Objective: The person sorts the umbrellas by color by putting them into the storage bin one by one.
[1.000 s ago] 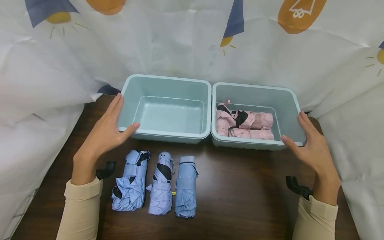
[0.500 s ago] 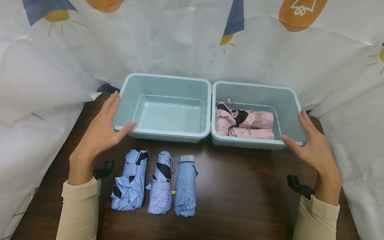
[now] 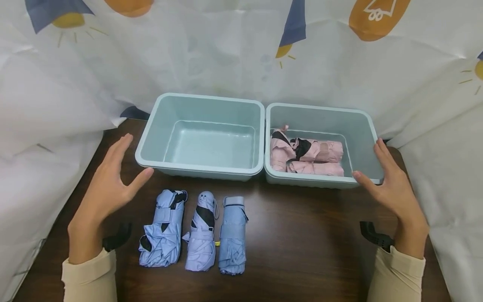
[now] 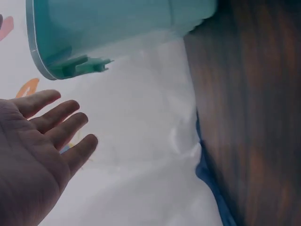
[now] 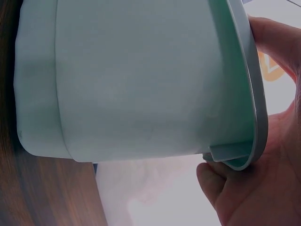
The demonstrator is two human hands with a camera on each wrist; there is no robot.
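Note:
My left hand (image 3: pixel 107 182) is off the left plastic bin (image 3: pixel 200 170), fingers spread and holding nothing, beside its front left corner. In the left wrist view, the palm and spread fingers show below the bin's rim (image 4: pixel 35 52). My right hand (image 3: pixel 396 184) grips the right end of the second light blue-green bin (image 3: pixel 324 181). The right wrist view shows one fingertip hooked under the rim (image 5: pixel 257 99) and another digit against its other side. Several folded pink umbrellas (image 3: pixel 307 155) lie in that right bin, while the left one has a bare floor.
Three folded blue umbrellas lie side by side before the left bin: a left one (image 3: pixel 162 228), a lilac-blue middle one (image 3: pixel 202 235) and a right one (image 3: pixel 232 237). A white printed curtain (image 3: pixel 234 54) hangs behind the dark wooden table (image 3: pixel 302 243).
My left hand has let go of the left bin's side and drawn back to the left and toward me. The right hand stays at its bin.

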